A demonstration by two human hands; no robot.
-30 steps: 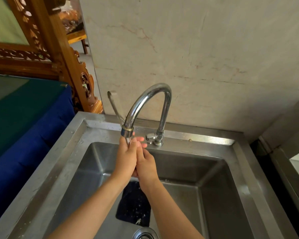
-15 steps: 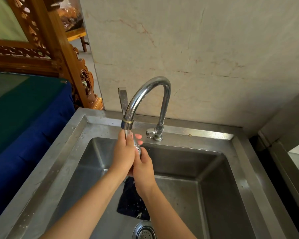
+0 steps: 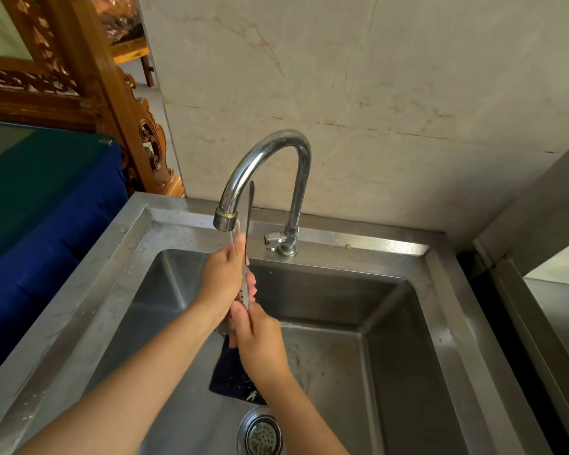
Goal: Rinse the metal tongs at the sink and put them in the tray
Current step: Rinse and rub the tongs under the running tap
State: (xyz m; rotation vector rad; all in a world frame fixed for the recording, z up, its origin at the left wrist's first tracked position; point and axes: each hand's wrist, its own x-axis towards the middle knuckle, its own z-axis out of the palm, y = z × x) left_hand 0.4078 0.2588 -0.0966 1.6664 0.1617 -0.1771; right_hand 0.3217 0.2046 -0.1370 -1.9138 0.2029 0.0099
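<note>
The tongs (image 3: pixel 249 218) ran 12 to 6 o'clock under the tap (image 3: pixel 266 149), over the sink (image 3: pixel 375 246). The left hand (image 3: pixel 222 277) held their middle in a closed grip; the right hand (image 3: pixel 260 343), at 6 o'clock, pinched the perforated end.

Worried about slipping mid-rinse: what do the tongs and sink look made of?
Tongs: metal, probably stainless steel; a thin grey strip with a perforated, wet-looking head. Sink: likely brushed stainless steel; dull grey sheen with fine scratches and water spots.
</note>
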